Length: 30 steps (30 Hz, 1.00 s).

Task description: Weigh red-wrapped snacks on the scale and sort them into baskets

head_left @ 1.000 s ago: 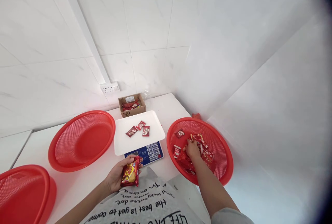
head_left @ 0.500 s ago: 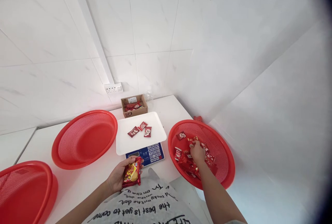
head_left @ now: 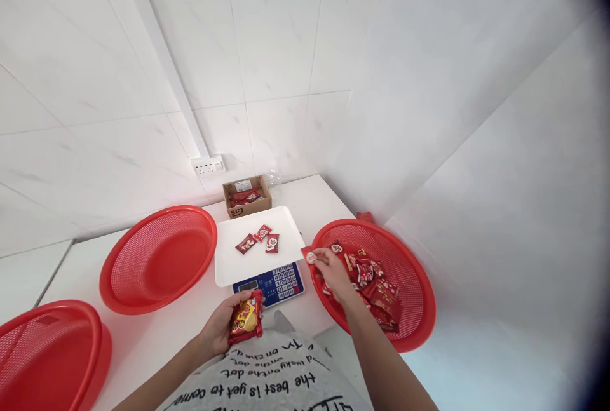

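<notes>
My left hand (head_left: 223,322) holds a red and yellow snack packet (head_left: 246,317) just in front of the scale (head_left: 274,288). Between the fingertips of my right hand (head_left: 331,268) is a small red packet (head_left: 309,256), over the left rim of the right red basket (head_left: 414,335). Many red packets (head_left: 381,296) lie inside that basket. On the white tray (head_left: 231,268) of the scale rest three small red packets (head_left: 272,243), close together.
Behind the tray stands a cardboard box (head_left: 250,206) with red packets inside. Two more red baskets (head_left: 159,258) are on the left of the white table (head_left: 305,198). A socket (head_left: 208,165) is on the wall.
My right hand has come up and left from among the packets in the right basket, now with a small red packet in its fingers. My left hand still holds its packet.
</notes>
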Tool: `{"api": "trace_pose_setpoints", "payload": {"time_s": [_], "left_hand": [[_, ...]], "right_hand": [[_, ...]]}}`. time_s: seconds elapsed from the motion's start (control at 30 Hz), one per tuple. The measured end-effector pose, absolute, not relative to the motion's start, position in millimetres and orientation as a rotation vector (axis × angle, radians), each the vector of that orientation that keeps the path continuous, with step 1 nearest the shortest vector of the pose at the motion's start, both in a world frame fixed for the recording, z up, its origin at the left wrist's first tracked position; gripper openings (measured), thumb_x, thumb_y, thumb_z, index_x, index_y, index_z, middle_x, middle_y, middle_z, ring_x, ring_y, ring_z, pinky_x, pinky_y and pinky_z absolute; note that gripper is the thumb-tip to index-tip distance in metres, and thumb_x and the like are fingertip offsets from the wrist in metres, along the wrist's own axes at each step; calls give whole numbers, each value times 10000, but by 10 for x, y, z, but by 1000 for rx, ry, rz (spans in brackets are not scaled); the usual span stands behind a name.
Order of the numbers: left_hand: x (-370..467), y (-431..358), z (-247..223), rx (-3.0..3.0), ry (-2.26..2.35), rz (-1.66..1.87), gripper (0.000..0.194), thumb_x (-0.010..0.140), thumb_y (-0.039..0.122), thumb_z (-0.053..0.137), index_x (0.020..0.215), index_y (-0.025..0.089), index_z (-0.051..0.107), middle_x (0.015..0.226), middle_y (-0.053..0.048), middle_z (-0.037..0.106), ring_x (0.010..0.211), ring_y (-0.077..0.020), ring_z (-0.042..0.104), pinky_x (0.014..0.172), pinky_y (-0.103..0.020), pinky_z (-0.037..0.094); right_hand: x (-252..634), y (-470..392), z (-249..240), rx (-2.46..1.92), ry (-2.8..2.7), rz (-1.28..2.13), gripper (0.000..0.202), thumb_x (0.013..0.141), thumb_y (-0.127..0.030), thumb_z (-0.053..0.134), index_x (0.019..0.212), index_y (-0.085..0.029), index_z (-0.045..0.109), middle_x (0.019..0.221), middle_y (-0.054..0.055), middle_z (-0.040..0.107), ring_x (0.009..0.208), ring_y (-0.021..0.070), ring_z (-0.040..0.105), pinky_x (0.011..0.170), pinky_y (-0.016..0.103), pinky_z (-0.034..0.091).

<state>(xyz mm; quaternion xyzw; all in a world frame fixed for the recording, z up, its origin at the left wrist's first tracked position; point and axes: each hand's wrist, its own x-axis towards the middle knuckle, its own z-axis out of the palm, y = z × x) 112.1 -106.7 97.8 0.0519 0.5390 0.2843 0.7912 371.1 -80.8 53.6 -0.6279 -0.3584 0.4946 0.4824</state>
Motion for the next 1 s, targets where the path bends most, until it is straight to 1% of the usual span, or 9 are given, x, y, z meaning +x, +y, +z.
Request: {"api": "trace_pose_setpoints", "payload": {"time_s": [0.13, 0.2, 0.27, 0.33, 0.5, 0.63, 0.77, 0.9, 1.0], "left_hand": [[1117, -1074, 959, 119, 1159, 605, 141, 855, 209, 531, 910, 89, 581, 697, -115, 708, 545, -188, 669, 525, -286, 552], [1103, -1082, 950, 121, 1162, 606, 142, 853, 214, 535, 910, 94, 583, 692, -109, 707, 545, -188, 669, 530, -289, 555], [1084, -1090, 944, 128, 1169, 610, 145, 844, 220, 548, 915, 99, 582, 692, -104, 705, 543, -191, 667, 535, -305, 561], [1076, -1097, 946, 141, 1182, 626, 142, 835, 221, 561, 919, 107, 578, 695, -94, 702, 541, -192, 662, 540, -325, 566], [1166, -1093, 976, 297, 1178, 810, 132, 775, 224, 637, 863, 167, 557, 719, -44, 691, 587, -186, 670, 592, -324, 563], [1312, -1057, 973, 529, 1101, 886, 260, 720, 352, 707, 877, 182, 586, 832, -47, 701, 809, -210, 685, 746, -317, 545], [1417, -1035, 977, 819, 1124, 762, 425, 789, 518, 580, 1080, 210, 607, 1142, -85, 665, 1096, -245, 596, 940, -363, 469], [1435, -1065, 1015, 1101, 1145, 654, 379, 799, 440, 593, 1102, 214, 630, 1313, -75, 578, 1299, -233, 434, 1117, -351, 277], [1386, -1058, 1015, 1090, 1122, 679, 340, 777, 348, 644, 1089, 213, 642, 1273, -87, 602, 1284, -237, 454, 1115, -341, 280]], "right_hand": [[3161, -671, 607, -1433, -942, 1480, 234, 669, -244, 579, 899, -204, 576, 789, 17, 680, 634, 140, 599, 564, 258, 466], [2961, -625, 601, -1362, -916, 1508, 364, 669, -244, 603, 1030, -222, 559, 1036, 48, 668, 747, 140, 621, 664, 284, 501], [2840, -640, 588, -1339, -913, 1504, 509, 665, -263, 645, 1157, -253, 518, 1292, 73, 546, 845, 144, 622, 771, 321, 505], [2788, -724, 576, -1338, -919, 1576, 596, 665, -310, 687, 1224, -265, 485, 1374, 91, 467, 934, 167, 612, 839, 352, 490], [2749, -1050, 554, -1105, -742, 2027, 705, 654, -534, 721, 1247, -274, 445, 1200, 83, 571, 1036, 216, 597, 824, 381, 493], [2679, -1176, 559, -859, -591, 2191, 778, 573, -575, 773, 1222, -332, 418, 1124, 30, 591, 891, 178, 639, 767, 365, 503], [2700, -1190, 548, -854, -529, 2106, 700, 597, -560, 770, 1170, -338, 434, 946, -15, 632, 712, 139, 632, 673, 332, 504], [2810, -1243, 550, -947, -542, 2087, 685, 602, -563, 759, 1170, -314, 468, 796, -32, 643, 610, 132, 611, 583, 285, 482], [2931, -1314, 605, -1022, -544, 2022, 601, 633, -530, 743, 1130, -258, 541, 818, 6, 668, 644, 145, 627, 599, 279, 488]]}}
